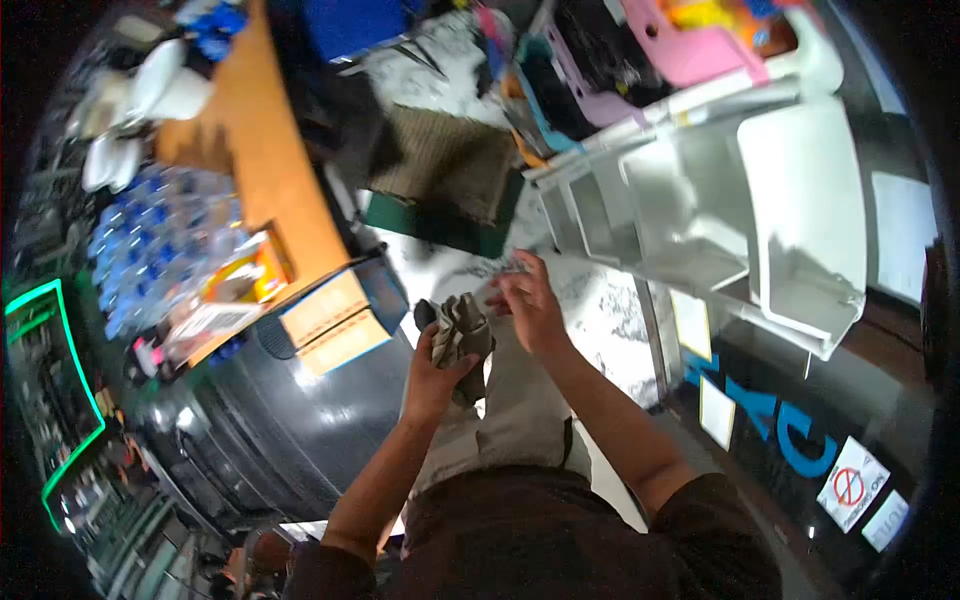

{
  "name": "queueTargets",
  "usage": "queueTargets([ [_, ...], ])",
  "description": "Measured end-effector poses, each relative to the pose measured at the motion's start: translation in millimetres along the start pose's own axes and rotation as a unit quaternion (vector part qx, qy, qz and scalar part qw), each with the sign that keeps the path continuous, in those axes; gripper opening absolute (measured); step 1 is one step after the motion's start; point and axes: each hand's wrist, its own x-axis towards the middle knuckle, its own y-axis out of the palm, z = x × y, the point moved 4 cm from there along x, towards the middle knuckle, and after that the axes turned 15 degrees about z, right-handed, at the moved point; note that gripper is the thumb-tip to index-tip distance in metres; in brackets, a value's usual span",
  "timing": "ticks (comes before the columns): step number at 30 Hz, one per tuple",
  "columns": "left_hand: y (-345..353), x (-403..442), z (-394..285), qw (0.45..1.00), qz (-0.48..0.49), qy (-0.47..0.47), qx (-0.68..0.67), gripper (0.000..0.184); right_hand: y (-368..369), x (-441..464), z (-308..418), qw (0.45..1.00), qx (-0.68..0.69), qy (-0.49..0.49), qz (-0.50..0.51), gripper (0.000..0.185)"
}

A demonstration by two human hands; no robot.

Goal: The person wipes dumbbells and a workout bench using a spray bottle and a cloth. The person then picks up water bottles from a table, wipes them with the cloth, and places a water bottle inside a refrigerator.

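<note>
My left hand (432,385) grips a crumpled grey-beige bundle of cloth (464,328) with several folds, held in front of my trousers. A dark rounded piece (425,314) shows at the bundle's left edge; I cannot tell whether it belongs to it. Just to the right, my right hand (535,308) is raised with its fingers partly curled and apart. Nothing shows in it, and a small gap separates it from the cloth. Further ahead on the marbled floor lies a brown ribbed mat (445,165) over a dark green piece (430,225).
A wooden counter (275,130) runs along the left, with plastic bottles (160,235) beside it and a cardboard box (340,325) at its near end. White bins (690,225) stand at right, below pink and purple trays (700,45). A no-smoking sign (850,487) is at lower right.
</note>
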Motion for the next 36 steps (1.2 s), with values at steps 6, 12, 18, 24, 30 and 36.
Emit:
queueTargets([
  [6, 21, -57, -74, 0.992, -0.042, 0.091, -0.081, 0.038, 26, -46, 105, 0.992, -0.043, -0.028, 0.114, 0.057],
  [12, 35, -79, -99, 0.971, -0.042, 0.167, -0.166, 0.035, 38, -78, 158, 0.980, -0.038, -0.032, 0.190, 0.052],
  [18, 26, -100, -105, 0.943, -0.096, 0.210, -0.238, 0.035, 48, -71, 196, 0.962, -0.061, 0.007, 0.266, 0.041],
  [24, -34, -88, -98, 0.890, -0.094, 0.248, -0.370, 0.045, 86, -5, 229, 0.949, -0.087, 0.012, 0.304, 0.035],
  [30, -77, -83, -160, 0.870, -0.119, 0.264, -0.400, 0.046, 138, 91, 247, 0.925, -0.141, 0.013, 0.353, 0.037],
  [36, -97, -82, -213, 0.845, -0.134, 0.326, -0.402, 0.046, 178, 156, 279, 0.915, -0.161, 0.017, 0.369, 0.035],
])
